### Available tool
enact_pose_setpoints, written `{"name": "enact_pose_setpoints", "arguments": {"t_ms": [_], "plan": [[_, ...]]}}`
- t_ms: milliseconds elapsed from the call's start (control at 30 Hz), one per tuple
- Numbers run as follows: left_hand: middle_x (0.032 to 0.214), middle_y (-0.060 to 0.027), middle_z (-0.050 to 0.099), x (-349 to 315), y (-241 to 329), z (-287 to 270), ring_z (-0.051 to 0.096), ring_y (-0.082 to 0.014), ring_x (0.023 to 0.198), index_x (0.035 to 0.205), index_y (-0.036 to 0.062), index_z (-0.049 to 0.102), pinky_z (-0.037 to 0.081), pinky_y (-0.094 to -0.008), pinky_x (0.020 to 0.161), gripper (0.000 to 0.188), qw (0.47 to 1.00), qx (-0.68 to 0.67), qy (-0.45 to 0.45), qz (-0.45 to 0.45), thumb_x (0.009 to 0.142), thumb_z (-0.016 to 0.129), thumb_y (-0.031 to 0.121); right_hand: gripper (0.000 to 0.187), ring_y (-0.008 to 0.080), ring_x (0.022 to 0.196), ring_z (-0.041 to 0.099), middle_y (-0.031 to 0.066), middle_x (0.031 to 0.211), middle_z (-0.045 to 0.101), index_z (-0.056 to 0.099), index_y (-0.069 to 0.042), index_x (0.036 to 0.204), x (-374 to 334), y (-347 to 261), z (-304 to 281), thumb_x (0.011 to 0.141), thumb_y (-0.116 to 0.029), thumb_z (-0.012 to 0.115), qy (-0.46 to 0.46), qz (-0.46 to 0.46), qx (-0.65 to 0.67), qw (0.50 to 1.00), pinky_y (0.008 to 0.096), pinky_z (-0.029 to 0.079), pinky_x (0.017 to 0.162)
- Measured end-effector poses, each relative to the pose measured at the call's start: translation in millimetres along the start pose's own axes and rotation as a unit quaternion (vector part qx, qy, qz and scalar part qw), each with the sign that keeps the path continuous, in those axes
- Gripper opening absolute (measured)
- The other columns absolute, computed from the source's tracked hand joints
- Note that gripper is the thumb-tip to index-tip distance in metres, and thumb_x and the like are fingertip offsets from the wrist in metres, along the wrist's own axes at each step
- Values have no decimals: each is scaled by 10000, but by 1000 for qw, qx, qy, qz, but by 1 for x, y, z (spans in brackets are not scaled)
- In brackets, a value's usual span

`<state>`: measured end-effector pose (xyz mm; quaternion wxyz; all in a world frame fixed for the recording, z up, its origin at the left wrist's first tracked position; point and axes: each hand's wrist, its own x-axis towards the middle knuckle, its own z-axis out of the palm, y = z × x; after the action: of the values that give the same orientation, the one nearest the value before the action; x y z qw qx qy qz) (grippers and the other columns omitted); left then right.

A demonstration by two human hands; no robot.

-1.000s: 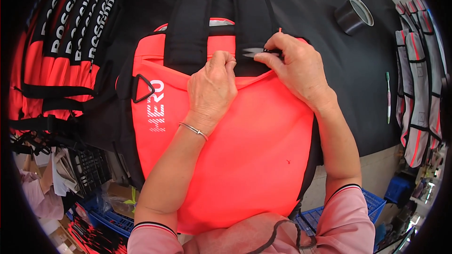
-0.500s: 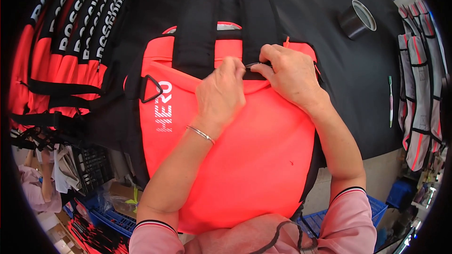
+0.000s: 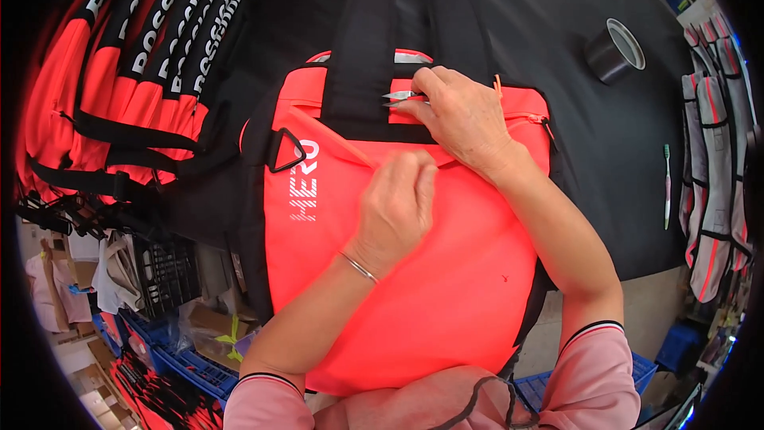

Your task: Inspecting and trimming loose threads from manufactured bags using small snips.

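A bright coral-red and black backpack (image 3: 446,295) lies flat in front of me, its black shoulder straps (image 3: 362,32) stretching away to the far side. In my right hand (image 3: 469,119) is a small pair of thread snips (image 3: 399,96). Their silver blades stand apart and point left over the far part of the bag, across the edge of one strap. My left hand (image 3: 396,205) is curled closed above the red panel, nearer to me than the snips. Its fingertips are pinched, and whatever they may hold is hidden. A black triangular ring (image 3: 288,151) lies left of my hands.
Several red and black bags (image 3: 151,103) are stacked at the left of the black table (image 3: 605,183). A dark metal cup (image 3: 613,54) and a toothbrush (image 3: 667,187) are on the right. Grey straps (image 3: 710,183) hang beyond. Blue crates (image 3: 187,362) stand below, and another person (image 3: 48,291) is far left.
My left hand has come away from the right one, back toward me. The right hand has moved slightly left and away, and the snips' blades now show clearly. The whole view has shifted a little.
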<state>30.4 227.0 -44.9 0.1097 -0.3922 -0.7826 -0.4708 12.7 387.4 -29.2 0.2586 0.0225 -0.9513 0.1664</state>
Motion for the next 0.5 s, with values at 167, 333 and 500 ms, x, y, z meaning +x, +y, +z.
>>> {"name": "enact_pose_setpoints", "arguments": {"t_ms": [167,333,500], "plan": [[899,-136,643,57,-43,-28,655,-277,766,1023,-10,634,538,-316,664,160,993,105,59,6,867,629,-45,279,208,687,621,39,757,603,563,-55,843,-10,6,9,818,-257,754,12,13,-19,1000,348,492,576],[837,-85,673,79,-66,-41,674,-239,733,992,29,714,541,-314,634,158,980,169,-101,35,837,694,8,278,196,647,621,37,758,624,563,-51,836,-10,5,9,825,-248,758,43,65,20,997,330,492,565],[830,-66,641,78,-75,-34,656,-233,691,930,31,693,533,-316,620,108,969,206,-115,71,824,696,11,274,197,631,620,35,761,632,569,-52,836,-10,6,7,824,-248,759,58,71,29,995,318,490,561]]}}
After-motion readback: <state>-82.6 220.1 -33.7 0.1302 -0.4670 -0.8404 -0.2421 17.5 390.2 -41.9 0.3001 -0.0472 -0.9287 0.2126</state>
